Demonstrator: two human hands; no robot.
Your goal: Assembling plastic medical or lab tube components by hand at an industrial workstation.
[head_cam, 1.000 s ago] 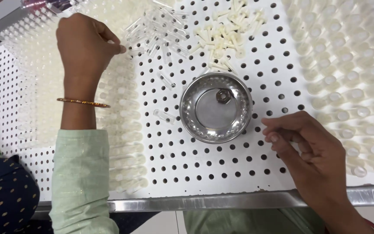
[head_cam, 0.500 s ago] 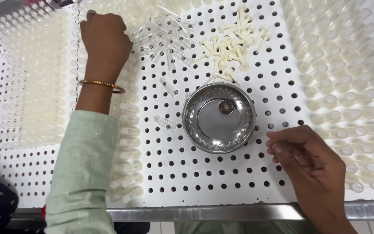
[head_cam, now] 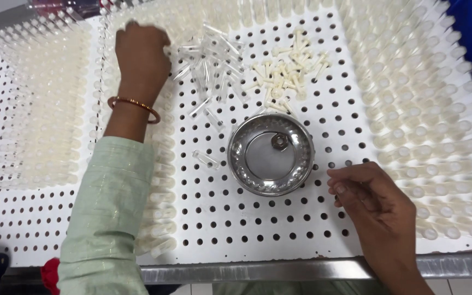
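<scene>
Right hand (head_cam: 375, 205) at the near edge of the white perforated board (head_cam: 247, 218), fingertips pinched together (contents, if any, too small to tell). Just beyond, steel bowl (head_cam: 270, 154) holding a single metal nut (head_cam: 279, 141). Farther off, loose clear tubes (head_cam: 211, 71) and white plugs (head_cam: 285, 68) lying in piles. Left hand (head_cam: 140, 57), bangled, curled over upright tubes at the far rows, grasp hidden. Likely risk: sleeve brushing standing tubes, toppling them.

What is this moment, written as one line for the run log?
left hand: on upright tubes at board's far edge | right hand: fingers curled, resting on perforated board | steel bowl: between hands, one nut inside
</scene>
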